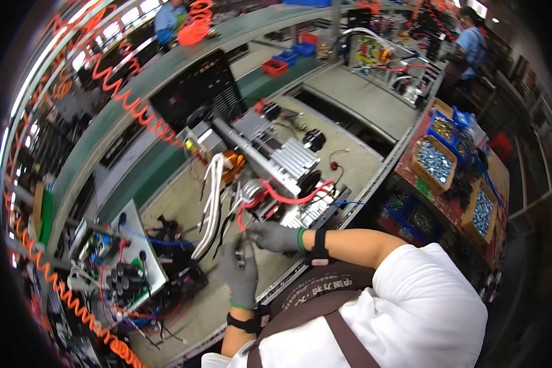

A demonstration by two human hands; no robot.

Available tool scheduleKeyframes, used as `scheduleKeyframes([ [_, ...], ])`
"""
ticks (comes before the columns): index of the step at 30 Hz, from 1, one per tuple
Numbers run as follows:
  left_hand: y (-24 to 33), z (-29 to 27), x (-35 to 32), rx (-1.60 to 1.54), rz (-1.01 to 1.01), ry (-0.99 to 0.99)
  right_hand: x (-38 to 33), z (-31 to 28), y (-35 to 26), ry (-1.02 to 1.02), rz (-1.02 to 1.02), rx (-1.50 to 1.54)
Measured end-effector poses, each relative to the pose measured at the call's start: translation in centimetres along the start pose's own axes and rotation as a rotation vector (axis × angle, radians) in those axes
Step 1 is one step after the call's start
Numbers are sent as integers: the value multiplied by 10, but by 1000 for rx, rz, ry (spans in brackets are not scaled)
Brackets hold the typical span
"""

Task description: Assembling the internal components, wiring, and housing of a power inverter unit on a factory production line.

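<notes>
My left hand (238, 273), in a grey glove with a green cuff, is closed with curled fingers near the bench's front edge. My right hand (277, 237), gloved the same way, comes in from the right and its fingertips meet those of the left. A thick red cable (241, 219) runs down from the machine assembly into the pinch of the right fingers. What lies between the left fingers is too small to make out. Just beyond the hands sits the assembly with silver finned heat sinks (294, 161), a copper-coloured coil (233, 162) and white cables (211, 202).
On the left stands another unit with a white panel (156, 270) and loose wires. Orange coiled air hoses (129, 101) hang overhead. To the right, a red table (418, 175) bears boxes of bolts (434, 161). Co-workers (470, 49) stand farther off.
</notes>
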State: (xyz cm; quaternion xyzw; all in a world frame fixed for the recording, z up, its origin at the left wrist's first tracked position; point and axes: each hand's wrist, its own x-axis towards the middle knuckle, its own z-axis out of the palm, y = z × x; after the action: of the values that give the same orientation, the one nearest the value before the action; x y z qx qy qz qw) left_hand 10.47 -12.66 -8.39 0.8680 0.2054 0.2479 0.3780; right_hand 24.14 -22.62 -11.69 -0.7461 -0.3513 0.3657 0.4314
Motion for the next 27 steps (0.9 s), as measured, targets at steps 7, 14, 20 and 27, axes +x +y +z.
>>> scheduleKeyframes([
  [7,-23,40,16,-796,-498,-171,-25,-14,-22,-13,65,-28],
  [14,-25,30,19,-760,-676,-190,-59,-27,-37,-175,294,423],
  [20,-16,35,18,-743,-711,-243,-59,-14,-20,-102,160,14],
  [27,5,55,28,-1305,-752,-149,-55,-31,23,422,-589,-531],
])
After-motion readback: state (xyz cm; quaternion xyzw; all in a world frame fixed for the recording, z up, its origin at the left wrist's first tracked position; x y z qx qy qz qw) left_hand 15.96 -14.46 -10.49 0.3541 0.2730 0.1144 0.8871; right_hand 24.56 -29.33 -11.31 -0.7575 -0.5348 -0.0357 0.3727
